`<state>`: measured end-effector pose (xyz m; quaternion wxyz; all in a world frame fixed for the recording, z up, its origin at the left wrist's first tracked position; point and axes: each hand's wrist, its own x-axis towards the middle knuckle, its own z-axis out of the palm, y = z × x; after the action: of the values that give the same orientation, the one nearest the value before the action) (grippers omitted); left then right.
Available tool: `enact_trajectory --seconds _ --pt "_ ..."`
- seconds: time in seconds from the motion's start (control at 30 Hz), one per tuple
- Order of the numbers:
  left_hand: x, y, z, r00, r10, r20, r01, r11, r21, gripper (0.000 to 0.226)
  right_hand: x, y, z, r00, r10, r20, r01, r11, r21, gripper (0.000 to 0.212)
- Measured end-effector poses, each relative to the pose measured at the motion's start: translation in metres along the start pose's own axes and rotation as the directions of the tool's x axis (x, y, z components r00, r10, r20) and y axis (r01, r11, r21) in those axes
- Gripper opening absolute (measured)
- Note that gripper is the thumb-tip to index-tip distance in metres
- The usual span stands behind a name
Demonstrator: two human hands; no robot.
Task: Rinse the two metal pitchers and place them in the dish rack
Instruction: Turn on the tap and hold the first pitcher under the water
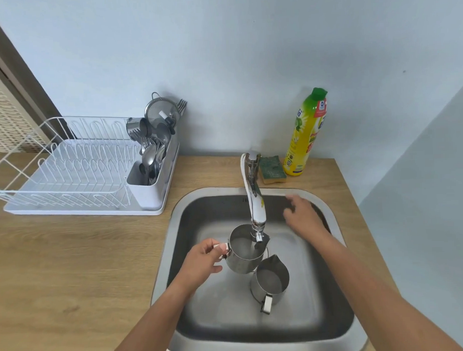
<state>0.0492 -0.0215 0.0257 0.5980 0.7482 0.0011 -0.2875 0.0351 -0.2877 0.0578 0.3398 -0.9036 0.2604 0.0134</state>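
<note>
Left hand point(202, 263) pinches the first pitcher's point(244, 249) handle under the faucet point(255, 200), right hand point(302, 216) spread beside it — rinsing, water needed next.

There are 2 metal pitchers point(241, 264) point(270, 279), 2 hands point(202, 263) point(304, 216), 1 faucet point(256, 200), 1 dish rack point(82, 210), 1 sponge point(272, 168) and 1 bottle point(305, 136).
</note>
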Motion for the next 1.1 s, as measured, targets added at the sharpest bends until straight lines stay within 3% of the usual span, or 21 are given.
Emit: enact_trajectory --seconds 0.2,0.33,0.53,0.67,1.1 --pt "0.001 -0.004 0.001 1.000 -0.006 -0.023 0.006 1.000 -0.014 0.017 -0.083 0.039 0.047 0.911 0.157 0.380 -0.138 0.987 -0.079 0.100" --pt "0.000 -0.008 0.002 0.999 -0.008 -0.032 0.008 1.000 -0.004 0.017 -0.113 0.040 0.076 0.938 0.166 0.303 -0.137 0.984 -0.117 0.122" --pt "-0.002 -0.010 0.003 0.999 -0.013 -0.030 0.012 0.999 -0.038 0.017 -0.114 0.042 0.093 0.979 0.167 0.119 -0.145 0.974 -0.174 0.111" --pt "-0.003 -0.011 0.005 1.000 -0.014 -0.020 0.014 0.999 -0.046 0.017 -0.105 0.048 0.085 0.978 0.146 0.149 -0.115 0.974 -0.195 0.099" --pt "-0.002 -0.017 0.009 0.999 -0.038 0.008 0.038 0.998 -0.048 0.018 -0.028 0.055 0.026 0.977 0.092 0.191 -0.058 0.983 -0.177 0.100"
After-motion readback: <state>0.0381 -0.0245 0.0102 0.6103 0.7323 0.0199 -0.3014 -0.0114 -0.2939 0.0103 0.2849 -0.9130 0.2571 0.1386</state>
